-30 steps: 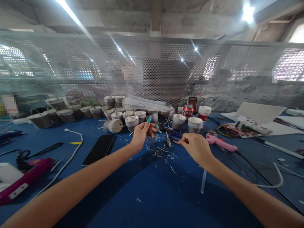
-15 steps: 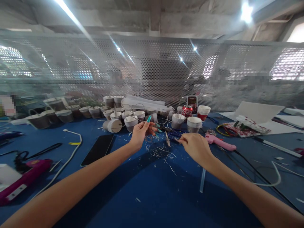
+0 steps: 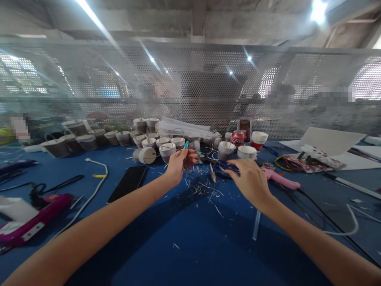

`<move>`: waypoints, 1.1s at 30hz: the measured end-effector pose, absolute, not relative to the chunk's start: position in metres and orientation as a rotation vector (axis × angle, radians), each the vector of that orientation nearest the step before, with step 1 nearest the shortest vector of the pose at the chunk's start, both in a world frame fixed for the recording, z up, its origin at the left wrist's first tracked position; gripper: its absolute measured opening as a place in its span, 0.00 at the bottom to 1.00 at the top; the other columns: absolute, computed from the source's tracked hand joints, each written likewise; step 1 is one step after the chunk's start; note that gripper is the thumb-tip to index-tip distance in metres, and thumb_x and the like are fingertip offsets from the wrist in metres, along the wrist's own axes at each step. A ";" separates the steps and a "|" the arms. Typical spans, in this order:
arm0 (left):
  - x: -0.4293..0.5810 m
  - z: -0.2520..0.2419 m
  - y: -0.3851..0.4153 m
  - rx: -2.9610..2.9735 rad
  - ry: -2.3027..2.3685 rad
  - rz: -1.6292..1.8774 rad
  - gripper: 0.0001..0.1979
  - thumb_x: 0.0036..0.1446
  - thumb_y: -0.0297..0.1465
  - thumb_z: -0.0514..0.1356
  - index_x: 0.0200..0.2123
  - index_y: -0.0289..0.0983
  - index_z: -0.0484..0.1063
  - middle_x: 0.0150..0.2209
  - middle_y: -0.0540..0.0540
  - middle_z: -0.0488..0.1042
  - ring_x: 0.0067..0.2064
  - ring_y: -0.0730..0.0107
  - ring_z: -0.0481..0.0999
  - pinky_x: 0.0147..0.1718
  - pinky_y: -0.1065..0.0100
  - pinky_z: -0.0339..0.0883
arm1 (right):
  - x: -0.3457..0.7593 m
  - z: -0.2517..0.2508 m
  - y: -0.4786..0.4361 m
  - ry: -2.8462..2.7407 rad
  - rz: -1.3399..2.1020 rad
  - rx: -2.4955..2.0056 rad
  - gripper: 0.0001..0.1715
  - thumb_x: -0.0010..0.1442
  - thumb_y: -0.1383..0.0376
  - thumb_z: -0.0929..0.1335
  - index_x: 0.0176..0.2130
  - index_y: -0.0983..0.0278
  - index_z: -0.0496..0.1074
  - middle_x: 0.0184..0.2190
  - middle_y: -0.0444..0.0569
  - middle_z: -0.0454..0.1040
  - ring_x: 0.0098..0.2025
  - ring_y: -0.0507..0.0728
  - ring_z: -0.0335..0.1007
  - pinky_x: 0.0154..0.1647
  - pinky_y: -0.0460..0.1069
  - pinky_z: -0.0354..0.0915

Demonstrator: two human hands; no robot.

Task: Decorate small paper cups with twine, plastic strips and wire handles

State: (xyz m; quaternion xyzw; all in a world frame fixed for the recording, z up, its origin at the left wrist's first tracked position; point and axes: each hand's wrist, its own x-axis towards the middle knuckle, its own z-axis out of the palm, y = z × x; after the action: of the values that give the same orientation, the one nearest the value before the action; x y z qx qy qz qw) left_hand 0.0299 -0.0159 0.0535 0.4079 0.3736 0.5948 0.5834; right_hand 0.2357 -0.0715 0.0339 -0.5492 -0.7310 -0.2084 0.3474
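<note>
My left hand is raised over the middle of the blue table, thumb up and teal-nailed fingers curled. A thin, pale loop shows faintly beneath its fingers; what they grip is too small to make out. My right hand has its thumb and forefinger apart, with nothing seen between them. Just left of its fingertips lie dark blue-handled pliers. Between the hands, a small pale twisted piece rests on the table near thin clippings.
Small grey-white buckets crowd the back, beside a red can and stacked cups. A black phone and magenta device lie left. On the right are a pink glue gun, cables and a clear stick.
My right hand has opened its thumb and forefinger and lifted off the blue-handled pliers. My left hand keeps nearly the same pose. The whole view has shifted slightly.
</note>
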 end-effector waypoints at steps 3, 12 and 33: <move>0.030 0.059 -0.016 0.833 0.806 1.381 0.13 0.60 0.28 0.49 0.27 0.33 0.70 0.22 0.48 0.75 0.25 0.73 0.75 0.29 0.70 0.69 | 0.232 0.036 -0.073 -1.830 -0.681 -1.208 0.24 0.55 0.60 0.66 0.49 0.69 0.65 0.46 0.58 0.69 0.51 0.63 0.60 0.49 0.58 0.59; 0.041 0.066 -0.036 0.642 0.585 1.236 0.15 0.62 0.31 0.46 0.33 0.33 0.71 0.30 0.46 0.77 0.37 0.67 0.77 0.43 0.64 0.68 | 0.211 0.033 -0.089 -1.969 -0.438 -0.958 0.06 0.59 0.66 0.62 0.36 0.66 0.66 0.33 0.53 0.70 0.39 0.57 0.62 0.42 0.54 0.62; 0.053 0.072 -0.058 0.326 0.507 1.149 0.15 0.63 0.30 0.44 0.36 0.37 0.70 0.31 0.51 0.77 0.38 0.71 0.77 0.49 0.56 0.64 | 0.188 0.020 -0.094 -2.093 0.644 -0.878 0.12 0.61 0.62 0.61 0.27 0.64 0.63 0.26 0.45 0.69 0.31 0.51 0.62 0.34 0.47 0.59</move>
State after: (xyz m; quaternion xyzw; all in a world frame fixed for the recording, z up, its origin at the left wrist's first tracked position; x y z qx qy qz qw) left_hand 0.0531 -0.0577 0.0719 0.1519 0.2361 0.5350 0.7969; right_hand 0.1878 -0.0937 0.0201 -0.3440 -0.8200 0.2526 0.3814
